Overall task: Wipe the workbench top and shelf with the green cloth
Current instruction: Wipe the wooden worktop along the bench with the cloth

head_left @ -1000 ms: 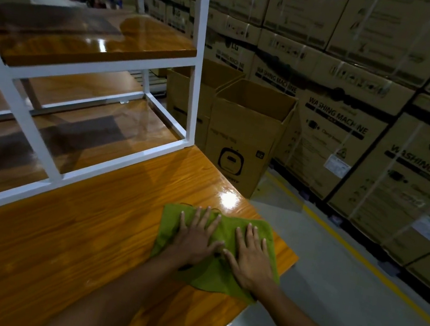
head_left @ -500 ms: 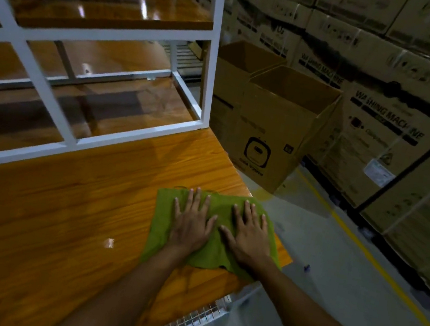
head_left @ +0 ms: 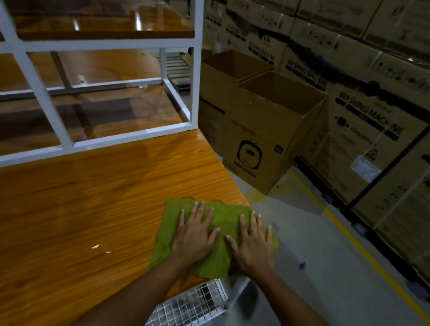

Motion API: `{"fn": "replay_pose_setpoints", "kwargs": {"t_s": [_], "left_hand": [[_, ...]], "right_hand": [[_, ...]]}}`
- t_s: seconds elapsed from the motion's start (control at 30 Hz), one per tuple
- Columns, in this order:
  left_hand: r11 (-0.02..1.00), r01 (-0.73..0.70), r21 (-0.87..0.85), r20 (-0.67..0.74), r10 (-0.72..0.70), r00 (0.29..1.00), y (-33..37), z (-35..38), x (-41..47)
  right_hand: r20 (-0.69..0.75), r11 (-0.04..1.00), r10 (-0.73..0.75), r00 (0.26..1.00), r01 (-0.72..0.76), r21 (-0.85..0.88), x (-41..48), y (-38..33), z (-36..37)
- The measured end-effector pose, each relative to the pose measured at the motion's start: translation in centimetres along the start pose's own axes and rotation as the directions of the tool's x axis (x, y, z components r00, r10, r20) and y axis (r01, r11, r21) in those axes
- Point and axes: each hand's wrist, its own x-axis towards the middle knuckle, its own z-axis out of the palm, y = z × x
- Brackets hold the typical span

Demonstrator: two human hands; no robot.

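The green cloth point(head_left: 223, 221) lies flat on the right end of the glossy orange wooden workbench top point(head_left: 67, 210). My left hand point(head_left: 195, 234) presses on the cloth's left half with straight, spread fingers. Beside it my right hand point(head_left: 253, 244) presses flat on the right half, near the bench's right edge. The cloth's right side reaches that edge. A white metal frame point(head_left: 196, 56) rises from the back of the bench and carries a wooden shelf point(head_left: 104, 20) higher up.
Two open cardboard boxes point(head_left: 266, 131) stand on the floor right of the bench. Behind them rises a wall of stacked washing machine cartons point(head_left: 377, 111). A white wire mesh panel point(head_left: 185, 314) hangs below the bench's near corner. A yellow line point(head_left: 362, 249) crosses the grey floor.
Both hands have slid the cloth toward me and a little right along the bench's right end. The wire mesh panel under the near corner has come into view.
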Motion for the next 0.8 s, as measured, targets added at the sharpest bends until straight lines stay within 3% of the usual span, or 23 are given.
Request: {"fn": "replay_pose_setpoints", "kwargs": {"t_s": [0.37,0.8], "left_hand": [[0.998,-0.033,0.045,0.045,0.031,0.999,-5.1,0.6,-4.4],[1.0,0.001,0.014,-0.043,0.0,0.999,-4.4,0.3,-3.7]], "right_hand": [[-0.037,0.999,-0.037,0.999,0.038,0.027,-2.7,-5.0,2.0],[-0.062,0.999,0.01,0.998,-0.007,0.045,-1.4,-5.4,1.7]]}}
